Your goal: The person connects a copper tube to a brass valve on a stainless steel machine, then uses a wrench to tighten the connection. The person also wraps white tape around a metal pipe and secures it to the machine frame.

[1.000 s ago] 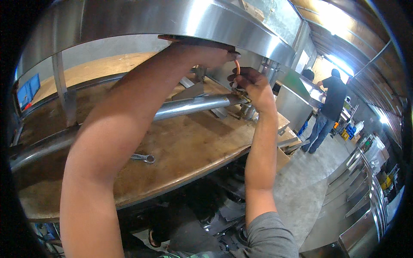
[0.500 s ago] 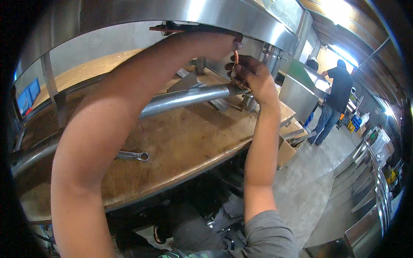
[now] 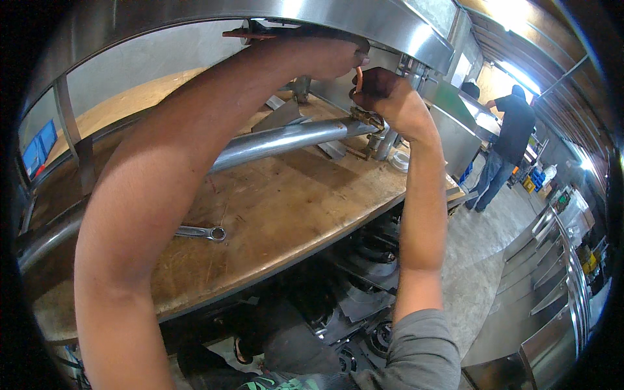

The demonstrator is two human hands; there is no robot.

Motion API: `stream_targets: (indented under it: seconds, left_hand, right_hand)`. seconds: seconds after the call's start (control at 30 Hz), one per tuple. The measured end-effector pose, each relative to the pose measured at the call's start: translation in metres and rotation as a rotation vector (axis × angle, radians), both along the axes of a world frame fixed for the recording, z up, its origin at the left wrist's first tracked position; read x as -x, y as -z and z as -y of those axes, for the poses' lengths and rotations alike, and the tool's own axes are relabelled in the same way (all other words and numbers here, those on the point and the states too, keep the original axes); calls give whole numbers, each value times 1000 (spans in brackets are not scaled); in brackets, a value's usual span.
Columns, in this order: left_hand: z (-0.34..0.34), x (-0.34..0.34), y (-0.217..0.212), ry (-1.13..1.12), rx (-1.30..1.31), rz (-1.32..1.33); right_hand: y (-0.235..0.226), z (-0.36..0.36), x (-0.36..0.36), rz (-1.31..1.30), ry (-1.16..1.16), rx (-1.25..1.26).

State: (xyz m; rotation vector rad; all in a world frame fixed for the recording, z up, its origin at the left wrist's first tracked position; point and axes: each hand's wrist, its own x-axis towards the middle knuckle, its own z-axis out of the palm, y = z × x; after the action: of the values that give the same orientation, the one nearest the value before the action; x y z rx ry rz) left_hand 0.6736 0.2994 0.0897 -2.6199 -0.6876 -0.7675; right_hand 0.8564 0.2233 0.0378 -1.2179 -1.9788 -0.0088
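Beneath the curved stainless steel rim [image 3: 260, 12], my left hand [image 3: 335, 57] reaches up with its fingers curled closed. Its fingertips are at the upper end of a short bent copper tube [image 3: 359, 79], and whatever they grip is hidden. My right hand [image 3: 385, 92] pinches the copper tube lower down, its fingers in shadow. Just below the right hand, a brass valve fitting [image 3: 368, 119] sits at the end of a shiny steel pipe [image 3: 283, 143] running across the worktop. A ring-ended wrench [image 3: 207, 233] lies on the wood, partly behind my left forearm.
The wooden worktop [image 3: 292, 201] carries metal offcuts [image 3: 276, 120] behind the pipe. Black burner parts [image 3: 364, 292] are below its front edge. On the right, stainless panels [image 3: 552, 292] lean above the concrete floor. A person [image 3: 513, 140] stands farther back at another bench.
My right hand has shifted slightly up and right, uncovering more of the brass fitting. My right forearm has swung right. The left hand stays at the tube's top.
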Motion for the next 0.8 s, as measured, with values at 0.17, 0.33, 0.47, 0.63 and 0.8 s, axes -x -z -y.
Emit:
stream_targets:
  seconds: [0.17, 0.33, 0.47, 0.63, 0.8]
  left_hand:
    - [2, 0, -1, 36, 109, -6]
    - [-2, 0, 3, 41, -29, 22]
    - [-4, -2, 2, 71, -56, 26]
    - [1, 2, 1, 63, 43, 70]
    - [-1, -1, 1, 50, -19, 36]
  right_hand:
    - [2, -7, -4, -172, -147, 114]
    - [1, -5, 0, 23, -13, 13]
    - [2, 2, 11, 124, 103, -101]
    - [-4, 7, 9, 83, 58, 13]
    - [-13, 3, -2, 143, 53, 97]
